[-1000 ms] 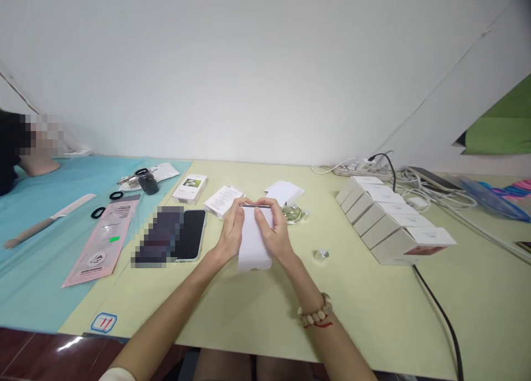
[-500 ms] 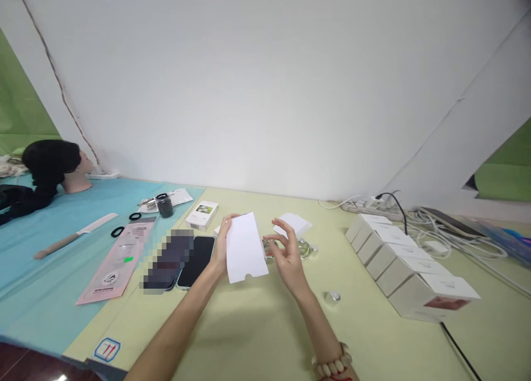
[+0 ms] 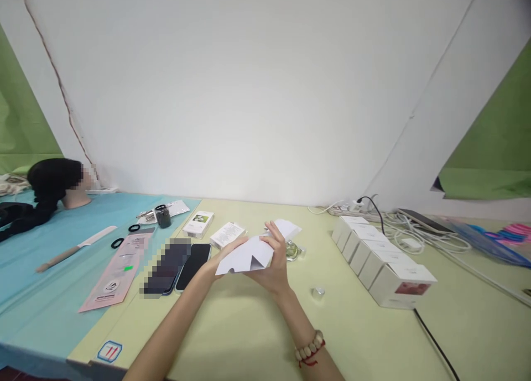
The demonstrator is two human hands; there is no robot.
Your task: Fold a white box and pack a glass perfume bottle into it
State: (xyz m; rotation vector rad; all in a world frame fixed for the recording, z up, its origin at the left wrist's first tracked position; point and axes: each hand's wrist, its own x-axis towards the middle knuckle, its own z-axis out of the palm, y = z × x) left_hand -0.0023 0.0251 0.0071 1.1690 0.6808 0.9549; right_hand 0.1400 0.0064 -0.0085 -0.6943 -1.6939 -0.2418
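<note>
Between both hands is a white folded card carton (image 3: 244,255), tilted, with a notch and a dark triangular gap at its near edge. My left hand (image 3: 218,264) grips its left side, fingers largely hidden behind it. Closed around the right side, my right hand (image 3: 277,265) has its upper fingers bent over the edge. Just beyond that hand lies a clear glass bottle (image 3: 292,251) with greenish tones, partly covered. A white piece of card (image 3: 288,227) rests behind it. Nearer me on the right is a small silver cap (image 3: 318,293).
A row of white boxes (image 3: 394,284) stands right, with cables (image 3: 409,237) behind. Two small printed boxes (image 3: 227,235), a phone (image 3: 194,266), a pink packet (image 3: 120,273), a knife-shaped tool (image 3: 78,248), a dark jar (image 3: 163,217) and a mannequin head (image 3: 58,182) lie left.
The carton has tipped from nearly upright to a flatter angle. My right hand has moved left from beside it and taken hold of its right side. The head view has shifted slightly.
</note>
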